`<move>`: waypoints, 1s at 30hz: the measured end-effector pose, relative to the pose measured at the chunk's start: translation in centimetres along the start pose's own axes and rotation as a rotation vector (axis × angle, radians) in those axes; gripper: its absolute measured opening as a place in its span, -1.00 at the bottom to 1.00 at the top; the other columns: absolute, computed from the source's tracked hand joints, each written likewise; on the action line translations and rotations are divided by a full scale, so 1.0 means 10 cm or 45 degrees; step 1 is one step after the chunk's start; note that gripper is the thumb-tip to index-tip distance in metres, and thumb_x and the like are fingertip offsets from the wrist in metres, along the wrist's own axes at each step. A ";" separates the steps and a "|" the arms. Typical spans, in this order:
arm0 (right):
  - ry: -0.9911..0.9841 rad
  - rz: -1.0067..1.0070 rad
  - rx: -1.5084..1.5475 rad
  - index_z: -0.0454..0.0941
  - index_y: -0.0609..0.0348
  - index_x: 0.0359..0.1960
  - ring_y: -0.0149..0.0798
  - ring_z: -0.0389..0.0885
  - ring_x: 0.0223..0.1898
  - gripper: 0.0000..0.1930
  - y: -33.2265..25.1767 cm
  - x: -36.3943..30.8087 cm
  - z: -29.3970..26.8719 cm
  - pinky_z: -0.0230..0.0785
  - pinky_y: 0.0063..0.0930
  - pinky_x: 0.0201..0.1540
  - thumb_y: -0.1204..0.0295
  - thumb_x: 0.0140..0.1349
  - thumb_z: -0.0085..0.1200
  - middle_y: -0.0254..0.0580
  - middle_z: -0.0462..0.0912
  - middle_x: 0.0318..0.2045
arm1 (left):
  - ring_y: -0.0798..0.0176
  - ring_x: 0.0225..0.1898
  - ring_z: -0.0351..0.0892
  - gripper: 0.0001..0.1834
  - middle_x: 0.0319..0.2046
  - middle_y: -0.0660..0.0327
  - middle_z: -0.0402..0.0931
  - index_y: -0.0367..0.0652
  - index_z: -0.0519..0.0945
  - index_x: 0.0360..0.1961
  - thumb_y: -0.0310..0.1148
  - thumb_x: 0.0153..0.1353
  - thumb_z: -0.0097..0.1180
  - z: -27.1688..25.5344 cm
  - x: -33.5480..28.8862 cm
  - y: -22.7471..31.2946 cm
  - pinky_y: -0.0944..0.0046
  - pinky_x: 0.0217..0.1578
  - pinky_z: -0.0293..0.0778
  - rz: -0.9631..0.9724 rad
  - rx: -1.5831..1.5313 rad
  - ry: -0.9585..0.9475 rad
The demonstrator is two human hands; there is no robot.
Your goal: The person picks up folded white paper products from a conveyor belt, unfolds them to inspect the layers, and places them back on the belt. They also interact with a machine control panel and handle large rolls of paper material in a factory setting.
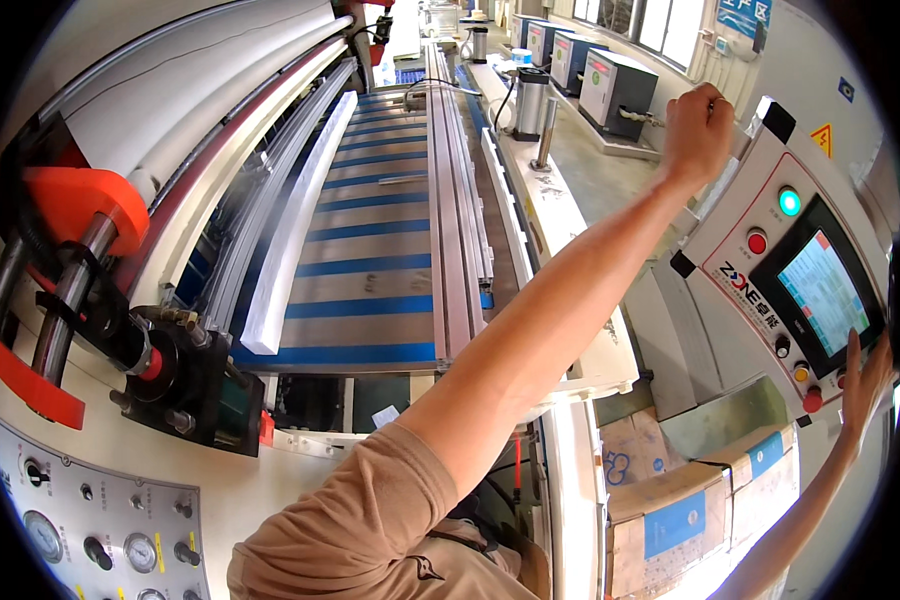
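Observation:
My left arm reaches across to the upper right, and my left hand (698, 125) is closed in a fist beside the upper left edge of a tilted control panel (735, 245). What its fingers wrap round, if anything, is hidden. At the far right my right hand (867, 385) has its fingers stretched out, one fingertip at the lower edge of the lit touchscreen (822, 285). Around the screen sit a glowing green button (790, 201), a red button (757, 241), a black knob (782, 346) and a red mushroom-shaped button (812, 400).
A long machine bed (370, 245) with blue stripes runs ahead, a white bar (295, 235) lying along it. A large white roll (200, 90) is at upper left, gauges and knobs on a panel (100, 510) at lower left. Cardboard boxes (670, 490) stand below the screen.

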State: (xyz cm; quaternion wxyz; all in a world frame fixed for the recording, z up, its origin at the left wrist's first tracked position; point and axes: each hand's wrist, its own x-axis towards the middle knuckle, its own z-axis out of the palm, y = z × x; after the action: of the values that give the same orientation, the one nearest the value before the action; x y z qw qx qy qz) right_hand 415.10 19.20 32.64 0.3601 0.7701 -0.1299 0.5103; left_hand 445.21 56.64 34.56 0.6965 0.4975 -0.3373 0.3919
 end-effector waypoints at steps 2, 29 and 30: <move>0.106 -0.012 0.027 0.17 -0.09 0.48 0.03 0.16 0.46 -0.25 0.01 -0.02 0.02 -0.12 0.04 0.48 -0.19 0.38 -0.12 -0.03 0.26 0.43 | -0.10 -0.57 0.54 -0.74 -0.64 -0.10 0.54 -0.38 0.56 -0.54 -0.42 0.18 -0.07 0.03 0.01 0.07 -0.02 -0.41 0.43 -0.024 -0.045 -0.003; -0.079 -0.023 0.398 0.03 -0.34 0.52 0.19 -0.15 0.52 0.12 -0.51 0.35 -0.95 -0.39 0.19 0.53 0.21 -0.17 0.39 0.15 -0.01 0.46 | 0.44 -0.75 0.32 -0.72 -0.67 0.25 0.48 -0.16 0.59 -0.36 -0.21 0.30 -0.07 -0.02 -0.01 0.11 0.40 -0.73 0.11 -0.488 -0.282 -0.291; -0.072 -0.026 0.405 0.03 -0.34 0.52 0.19 -0.15 0.52 0.12 -0.56 0.38 -0.94 -0.39 0.18 0.53 0.21 -0.18 0.39 0.15 -0.02 0.46 | 0.43 -0.75 0.33 -0.71 -0.66 0.25 0.48 -0.16 0.59 -0.36 -0.20 0.30 -0.07 -0.05 0.01 0.11 0.40 -0.73 0.11 -0.478 -0.273 -0.295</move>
State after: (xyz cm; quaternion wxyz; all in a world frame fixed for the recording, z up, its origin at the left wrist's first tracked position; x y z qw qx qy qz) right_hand 413.43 30.21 35.67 0.2349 0.8329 -0.0497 0.4987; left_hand 444.27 57.37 34.96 0.7626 0.5163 -0.3562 0.1580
